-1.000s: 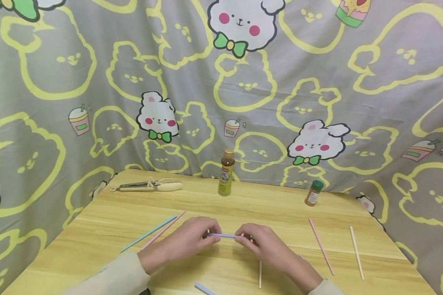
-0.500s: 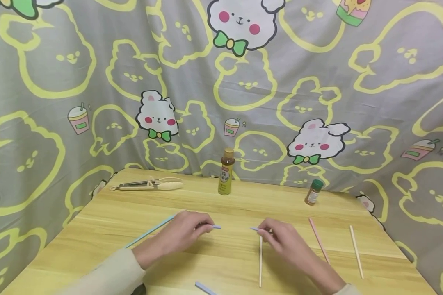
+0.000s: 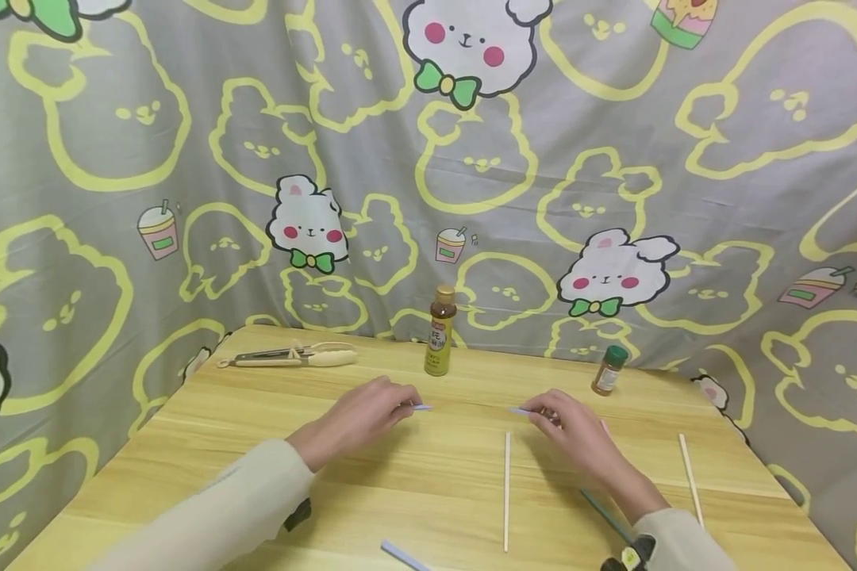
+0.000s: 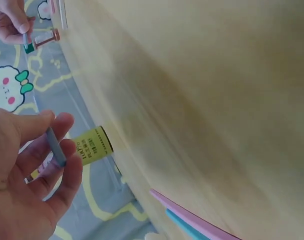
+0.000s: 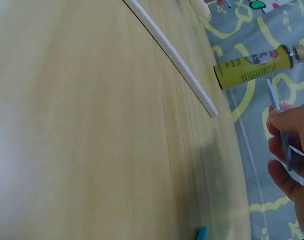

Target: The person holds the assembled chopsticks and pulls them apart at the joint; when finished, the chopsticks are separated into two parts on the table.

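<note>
My left hand (image 3: 360,416) pinches a short pale blue-purple stick piece (image 4: 55,146) between thumb and fingers, above the table. Opposite it, my right hand (image 3: 578,432) pinches a similar short piece (image 5: 280,120). A wide gap separates the two pieces. Below and between the hands, a white stick (image 3: 507,492) lies on the wood. Another blue-purple stick (image 3: 403,555) shows at the bottom edge of the head view. Under my left arm, hidden from the head view, a pink stick (image 4: 192,218) and a blue stick (image 4: 184,226) lie side by side.
Beige tongs (image 3: 293,357) lie at the back left. A yellow-labelled bottle (image 3: 439,337) stands behind the hands, and a green-capped jar (image 3: 609,373) at the back right. A teal stick (image 3: 607,514) and a white stick (image 3: 691,476) lie near the right arm. Patterned cloth surrounds the table.
One blue-purple stick spanned both hands earlier; now each hand holds a separate piece. Both hands have moved apart and farther forward. The right arm now covers most of the pink stick on the right.
</note>
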Available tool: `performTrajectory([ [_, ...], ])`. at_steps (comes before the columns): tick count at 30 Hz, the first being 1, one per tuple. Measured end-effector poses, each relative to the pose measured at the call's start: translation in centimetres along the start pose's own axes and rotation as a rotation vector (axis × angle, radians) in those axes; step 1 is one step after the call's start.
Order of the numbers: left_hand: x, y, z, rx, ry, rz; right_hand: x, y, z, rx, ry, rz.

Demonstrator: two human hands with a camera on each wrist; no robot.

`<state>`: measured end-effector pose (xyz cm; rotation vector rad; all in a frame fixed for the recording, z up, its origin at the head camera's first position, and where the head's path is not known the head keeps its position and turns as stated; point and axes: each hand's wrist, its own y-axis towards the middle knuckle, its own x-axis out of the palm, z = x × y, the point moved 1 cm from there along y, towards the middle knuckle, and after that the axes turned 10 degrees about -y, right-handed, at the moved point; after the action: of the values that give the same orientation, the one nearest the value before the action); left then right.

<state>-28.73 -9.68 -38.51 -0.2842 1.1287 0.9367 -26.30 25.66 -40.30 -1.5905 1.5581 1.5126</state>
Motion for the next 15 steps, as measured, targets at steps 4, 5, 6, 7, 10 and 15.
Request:
performTrajectory([
  [4,0.7,2.0,-0.2,0.005,0.012,-0.018,1.1,1.5,0.5,0.021,0.004,-0.030],
  [5,0.8,2.4,-0.2,0.006,0.012,-0.020,1.4,1.8,0.6,0.025,0.004,-0.041],
  [6,1.1,2.7,-0.3,0.008,0.012,-0.022,1.6,2.2,0.7,0.027,0.002,-0.048],
  [7,1.3,3.1,-0.4,0.014,0.015,-0.023,1.9,2.4,0.7,0.024,0.001,-0.055],
  [10,1.9,3.7,-0.5,0.001,0.005,-0.030,2.6,3.1,0.8,0.016,-0.006,-0.078],
  [15,3.1,4.5,-0.9,-0.040,0.033,-0.071,3.6,3.5,1.4,0.037,0.014,-0.133],
])
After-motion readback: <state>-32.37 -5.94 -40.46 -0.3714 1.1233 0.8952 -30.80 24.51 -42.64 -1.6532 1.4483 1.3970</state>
